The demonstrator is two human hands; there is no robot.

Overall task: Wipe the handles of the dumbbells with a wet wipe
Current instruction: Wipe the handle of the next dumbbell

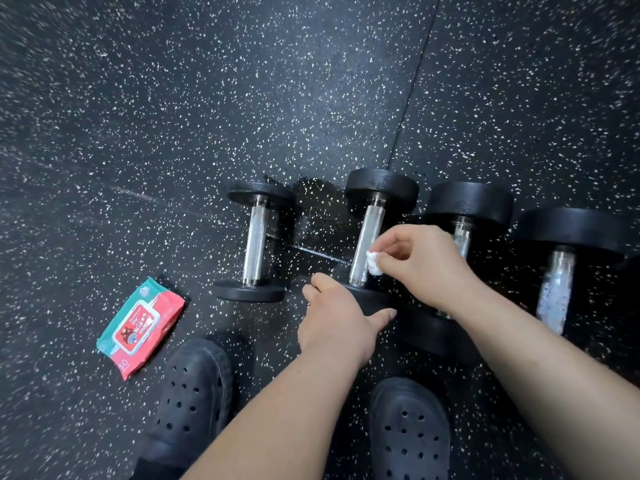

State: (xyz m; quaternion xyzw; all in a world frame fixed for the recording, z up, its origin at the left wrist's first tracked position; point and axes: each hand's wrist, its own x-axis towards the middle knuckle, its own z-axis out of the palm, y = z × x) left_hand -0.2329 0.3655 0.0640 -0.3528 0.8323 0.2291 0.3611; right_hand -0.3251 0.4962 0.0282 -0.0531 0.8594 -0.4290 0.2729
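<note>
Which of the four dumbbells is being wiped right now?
The second dumbbell from the left: the right hand presses a wet wipe to its handle; the left hand steadies it.

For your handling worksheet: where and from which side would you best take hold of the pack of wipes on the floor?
Grip the pack of wipes across its two long edges, coming straight down from above. It lies flat on the floor, tilted, label up, with open space all round, so a pinch across the narrow width probably suits; the left hand is nearer.

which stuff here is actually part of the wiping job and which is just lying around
In the job: wet wipe pinched in right hand; left hand steadying second dumbbell; the other three dumbbells; wipes pack.
Lying about: nothing loose; only the floor and the person's clogs.
</note>
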